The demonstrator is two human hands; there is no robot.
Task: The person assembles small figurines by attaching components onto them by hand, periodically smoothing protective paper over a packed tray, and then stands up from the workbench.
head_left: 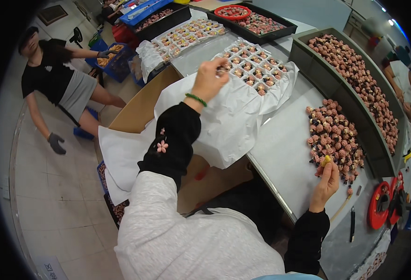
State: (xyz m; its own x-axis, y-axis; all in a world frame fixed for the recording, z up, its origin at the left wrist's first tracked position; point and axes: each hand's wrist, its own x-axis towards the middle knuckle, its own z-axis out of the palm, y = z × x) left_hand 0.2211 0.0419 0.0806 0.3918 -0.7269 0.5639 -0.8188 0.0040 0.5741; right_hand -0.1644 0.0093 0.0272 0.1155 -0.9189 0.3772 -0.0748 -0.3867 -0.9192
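My left hand (209,78), with a green bracelet at the wrist, reaches over the left edge of a white compartment tray (239,73). Its fingers are pinched together; a small pinkish-dark piece shows at the fingertips, but I cannot tell whether it is held or lies in the tray. Small knobbly pink pieces with dark parts (260,88) fill many compartments. At the near edge of a loose pile of such pieces (334,133), my right hand (326,184) is closed in a pinch. Something yellow (326,160) shows at its fingertips, too small to name.
White sheeting (224,126) lies under the tray, over an open cardboard box (145,102). A long grey bin (343,88) of pink pieces borders the pile. Red round trays (378,205) and a black pen-like tool (352,225) lie right. A person (51,70) stands left.
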